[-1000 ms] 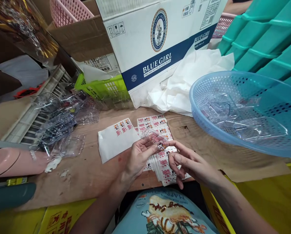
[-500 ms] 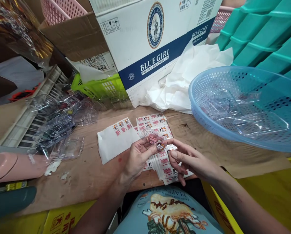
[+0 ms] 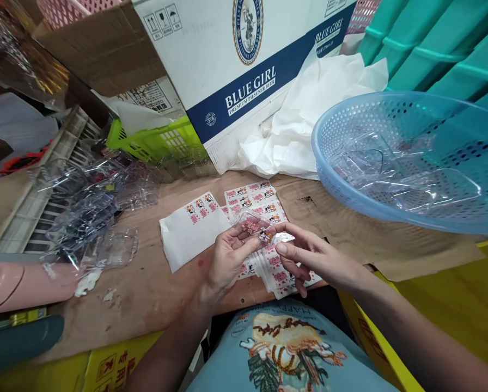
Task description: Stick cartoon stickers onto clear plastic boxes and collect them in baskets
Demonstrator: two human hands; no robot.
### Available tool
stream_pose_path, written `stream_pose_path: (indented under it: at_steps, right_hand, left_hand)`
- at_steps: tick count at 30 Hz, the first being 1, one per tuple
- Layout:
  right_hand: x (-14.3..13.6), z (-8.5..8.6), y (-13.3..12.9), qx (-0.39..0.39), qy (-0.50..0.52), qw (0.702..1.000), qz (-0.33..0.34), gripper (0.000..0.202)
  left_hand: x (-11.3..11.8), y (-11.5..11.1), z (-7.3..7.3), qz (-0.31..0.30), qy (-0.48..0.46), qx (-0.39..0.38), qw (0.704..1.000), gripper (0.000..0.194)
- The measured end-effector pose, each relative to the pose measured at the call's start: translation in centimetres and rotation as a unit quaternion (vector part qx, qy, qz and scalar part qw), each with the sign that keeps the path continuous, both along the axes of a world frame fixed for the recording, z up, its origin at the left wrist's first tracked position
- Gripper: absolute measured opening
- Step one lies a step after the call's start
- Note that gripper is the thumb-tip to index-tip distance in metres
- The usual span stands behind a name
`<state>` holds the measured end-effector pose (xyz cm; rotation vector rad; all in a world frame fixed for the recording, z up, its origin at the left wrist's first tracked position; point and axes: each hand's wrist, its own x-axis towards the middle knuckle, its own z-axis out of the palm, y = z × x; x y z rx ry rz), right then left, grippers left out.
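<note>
My left hand (image 3: 230,253) grips a small clear plastic case (image 3: 252,223) between thumb and fingers. A sticker (image 3: 265,236) with a cartoon cat shows near the case's right end, and pink lettering is visible by it. My right hand (image 3: 305,253) is at that end, thumb and forefinger curled close around a small shiny piece (image 3: 285,237). Whether that piece belongs to the case I cannot tell. Beneath both hands lie printed sticker sheets (image 3: 274,272) with cats and pink lettering. To their left is a mostly white sheet (image 3: 190,234) with a few stickers along its top.
Clear plastic cases (image 3: 92,201) are heaped at left, near a pink bottle (image 3: 27,286) and a green basket (image 3: 158,144). A blue perforated basket (image 3: 321,169) at right holds more cases. White crumpled paper (image 3: 305,120) and a beer carton (image 3: 211,71) stand behind.
The view has shifted slightly, so the background sits a little higher. My left hand still holds the case; my right thumb and forefinger have moved slightly at its right end.
</note>
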<state>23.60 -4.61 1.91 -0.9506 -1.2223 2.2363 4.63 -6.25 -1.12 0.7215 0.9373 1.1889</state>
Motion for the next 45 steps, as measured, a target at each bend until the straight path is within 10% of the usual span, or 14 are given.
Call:
stream_pose_path:
  at_steps: [32, 45]
  right_hand:
    - [-1.2, -0.7, 0.5, 0.100, -0.124, 0.986, -0.044, 0.058]
    - [-1.9, -1.9, -1.2, 0.371, -0.331, 0.866, -0.060, 0.067]
  left_hand:
    - [0.7, 0.0, -1.0, 0.085, -0.028, -0.024, 0.996, 0.014]
    - [1.9, -0.2, -1.9, 0.172, 0.043, 0.011, 0.984, 0.019]
